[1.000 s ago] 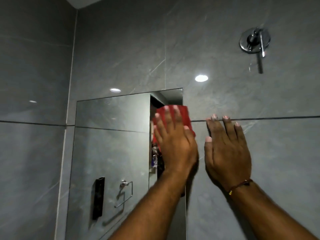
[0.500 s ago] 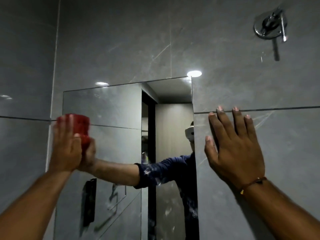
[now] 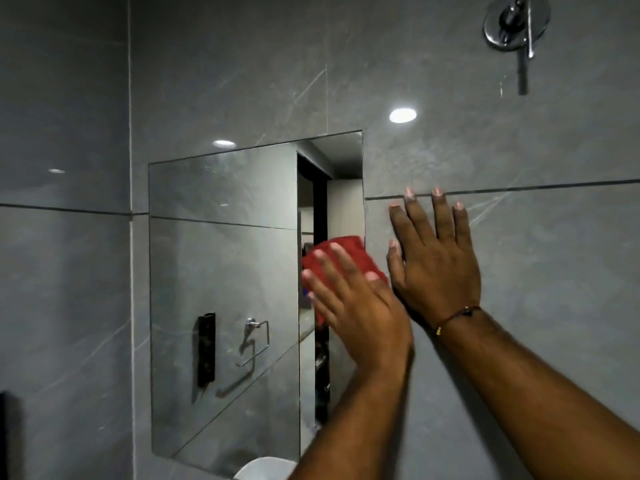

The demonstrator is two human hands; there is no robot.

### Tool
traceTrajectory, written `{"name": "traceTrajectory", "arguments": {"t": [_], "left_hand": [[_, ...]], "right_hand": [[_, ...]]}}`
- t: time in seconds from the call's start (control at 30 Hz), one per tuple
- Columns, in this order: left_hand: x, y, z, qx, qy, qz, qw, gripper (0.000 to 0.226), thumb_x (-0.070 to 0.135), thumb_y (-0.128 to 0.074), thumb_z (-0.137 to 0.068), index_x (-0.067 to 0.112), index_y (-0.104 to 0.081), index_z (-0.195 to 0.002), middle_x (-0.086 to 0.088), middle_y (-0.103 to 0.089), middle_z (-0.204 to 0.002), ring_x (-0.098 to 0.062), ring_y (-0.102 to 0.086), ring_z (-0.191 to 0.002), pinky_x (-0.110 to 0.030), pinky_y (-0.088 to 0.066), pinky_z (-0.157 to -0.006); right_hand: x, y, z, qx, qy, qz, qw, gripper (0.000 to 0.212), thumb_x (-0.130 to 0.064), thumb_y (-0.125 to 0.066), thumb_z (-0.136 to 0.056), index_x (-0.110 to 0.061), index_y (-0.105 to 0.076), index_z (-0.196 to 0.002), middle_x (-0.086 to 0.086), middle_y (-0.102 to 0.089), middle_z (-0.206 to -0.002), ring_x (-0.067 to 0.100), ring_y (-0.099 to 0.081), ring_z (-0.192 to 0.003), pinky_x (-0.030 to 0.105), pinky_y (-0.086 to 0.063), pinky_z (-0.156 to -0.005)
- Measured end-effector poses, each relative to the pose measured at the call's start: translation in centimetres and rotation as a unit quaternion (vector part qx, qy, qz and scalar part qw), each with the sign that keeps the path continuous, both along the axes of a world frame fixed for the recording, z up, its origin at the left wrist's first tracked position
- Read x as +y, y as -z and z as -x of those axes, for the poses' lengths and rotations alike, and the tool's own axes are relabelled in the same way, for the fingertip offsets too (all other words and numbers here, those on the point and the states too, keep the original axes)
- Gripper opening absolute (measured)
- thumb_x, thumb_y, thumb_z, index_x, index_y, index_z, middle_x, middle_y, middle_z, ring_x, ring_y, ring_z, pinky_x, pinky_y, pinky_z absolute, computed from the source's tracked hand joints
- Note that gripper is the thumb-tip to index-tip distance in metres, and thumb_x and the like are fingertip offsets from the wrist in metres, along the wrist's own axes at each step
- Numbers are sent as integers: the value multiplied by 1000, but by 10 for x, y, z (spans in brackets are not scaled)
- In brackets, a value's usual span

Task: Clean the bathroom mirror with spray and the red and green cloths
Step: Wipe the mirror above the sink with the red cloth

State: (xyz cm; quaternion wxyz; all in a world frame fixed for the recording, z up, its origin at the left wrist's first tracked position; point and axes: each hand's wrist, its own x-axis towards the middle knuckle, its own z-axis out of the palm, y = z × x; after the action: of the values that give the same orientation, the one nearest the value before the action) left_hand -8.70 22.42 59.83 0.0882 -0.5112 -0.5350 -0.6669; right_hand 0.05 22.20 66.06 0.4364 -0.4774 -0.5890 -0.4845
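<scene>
A: Item one, the red cloth (image 3: 346,259). Where was it?

B: Against the right edge of the bathroom mirror (image 3: 221,292), about mid-height. It lay pinned beneath the left hand (image 3: 353,306), which was spread flat with fingers extended, pressing the cloth to the glass. Red fabric showed above the fingertips and just past the left side of the palm; the rest was hidden by the hand.

A: Item two, the right hand (image 3: 434,261)?

B: Open, palm flat on the grey wall tile (image 3: 519,271) just beside the mirror's right edge, fingertips reaching the horizontal grout line. It held nothing. A thin cord bracelet (image 3: 457,315) circled the wrist. The two hands sat close together, the left thumb side nearly touching the right.

A: Fixtures?

B: A chrome shower valve handle (image 3: 516,24) was mounted on the wall at upper right. Reflected in the mirror were a towel ring (image 3: 254,337), a dark wall-mounted unit (image 3: 206,349) and a doorway. A white rounded object (image 3: 265,468) sat at the bottom edge, too cropped to identify.
</scene>
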Motion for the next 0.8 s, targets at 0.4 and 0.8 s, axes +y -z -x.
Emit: {"name": "traceTrajectory", "arguments": {"t": [0.4, 0.8], "left_hand": [[84, 25, 291, 612, -20, -169, 772, 70, 42, -36, -104, 27, -15, -169, -3, -7, -180, -39, -8, -165, -57, -8, -134], [82, 47, 322, -331, -97, 32, 938, 62, 24, -24, -107, 12, -19, -168, -14, -16, -177, -37, -11, -164, -47, -6, -132]], "right_hand": [[-4, 14, 2, -10, 4, -10, 1000, 67, -38, -37, -108, -20, -35, -172, 13, -30, -180, 41, -17, -169, 62, -16, -136], [-1, 15, 6, -13, 17, -23, 999, 69, -38, -39, -108, -18, -33, -173, 14, -25, -182, 42, -14, -170, 65, -14, -136]]}}
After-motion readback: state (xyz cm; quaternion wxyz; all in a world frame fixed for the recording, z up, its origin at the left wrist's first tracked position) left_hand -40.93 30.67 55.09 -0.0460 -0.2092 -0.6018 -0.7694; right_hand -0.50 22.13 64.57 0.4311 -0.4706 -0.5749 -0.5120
